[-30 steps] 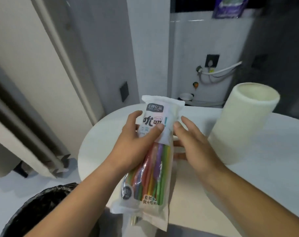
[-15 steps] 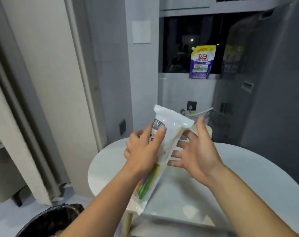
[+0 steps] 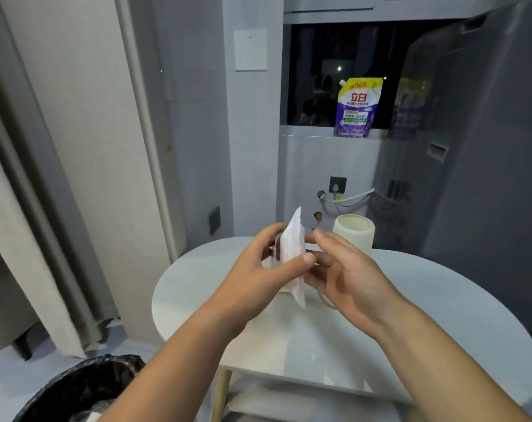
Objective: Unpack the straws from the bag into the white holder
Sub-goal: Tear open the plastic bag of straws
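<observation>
- Head view, far left: pale curtain [image 3: 21,239] hanging to the floor beside a dark vertical frame and a wide cream door panel [image 3: 85,147].
- Bottom left corner: round bin [image 3: 76,388] lined with black plastic, standing on the light floor below the left forearm.
- Grey wall further right, with a small dark wall plate [image 3: 214,220] low down and a white square plate [image 3: 250,50] high up.
- Centre: round white table [image 3: 441,315] with a smooth, faintly glossy top, a light wooden leg [image 3: 220,391] and a lower shelf showing under its near edge.
- Left hand [image 3: 258,275] raised over the back part of the table, thumb and fingers curled round the bag [image 3: 290,254] and gripping it.
- Bag seen almost edge-on and blurred, with its white sealed end pointing up and its lower end hanging clear of the tabletop; straws hidden by the hand.
- Right hand [image 3: 349,275] just right of the bag, fingers relaxed and loosely spread toward it, clasping nothing; contact with the bag impossible to tell.
- White holder [image 3: 354,236] upright on the far side of the table, open mouth up, just behind the right hand's fingers and to the right of the bag.
- Behind it: white half-wall carrying a dark socket [image 3: 337,184] and a pale hose [image 3: 349,197] looping to the right.
- Above: dark window with a purple and yellow refill pouch [image 3: 357,108] standing on the sill.
- Far right: tall grey appliance [image 3: 486,147] filling the edge of the room.
</observation>
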Demonstrator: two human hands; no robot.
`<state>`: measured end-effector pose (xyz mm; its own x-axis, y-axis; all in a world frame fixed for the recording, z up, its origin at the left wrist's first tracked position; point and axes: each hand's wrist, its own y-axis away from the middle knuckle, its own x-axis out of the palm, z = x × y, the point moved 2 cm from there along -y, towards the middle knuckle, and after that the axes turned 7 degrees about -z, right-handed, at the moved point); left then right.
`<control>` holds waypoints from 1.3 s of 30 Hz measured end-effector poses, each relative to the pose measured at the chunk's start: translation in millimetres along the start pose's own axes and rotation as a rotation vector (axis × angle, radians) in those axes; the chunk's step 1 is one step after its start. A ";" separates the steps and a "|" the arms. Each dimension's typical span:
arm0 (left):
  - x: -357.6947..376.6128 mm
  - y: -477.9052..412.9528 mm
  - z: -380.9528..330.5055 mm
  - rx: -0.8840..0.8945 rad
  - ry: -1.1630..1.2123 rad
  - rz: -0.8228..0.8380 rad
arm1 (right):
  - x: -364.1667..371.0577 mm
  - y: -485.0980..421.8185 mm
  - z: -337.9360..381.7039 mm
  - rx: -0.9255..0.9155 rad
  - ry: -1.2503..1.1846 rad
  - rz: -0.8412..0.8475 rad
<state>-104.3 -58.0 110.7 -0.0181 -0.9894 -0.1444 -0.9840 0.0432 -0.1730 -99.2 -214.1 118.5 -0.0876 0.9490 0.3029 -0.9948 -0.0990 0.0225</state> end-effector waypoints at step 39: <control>-11.8 7.4 15.1 0.029 0.170 -0.114 | 6.0 -5.7 -18.9 -0.240 0.328 -0.009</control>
<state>-108.7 -43.9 96.4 0.0613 -0.9972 0.0438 -0.9759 -0.0690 -0.2068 -95.0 -202.2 102.2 -0.0519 0.9985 -0.0171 -0.9759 -0.0543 -0.2113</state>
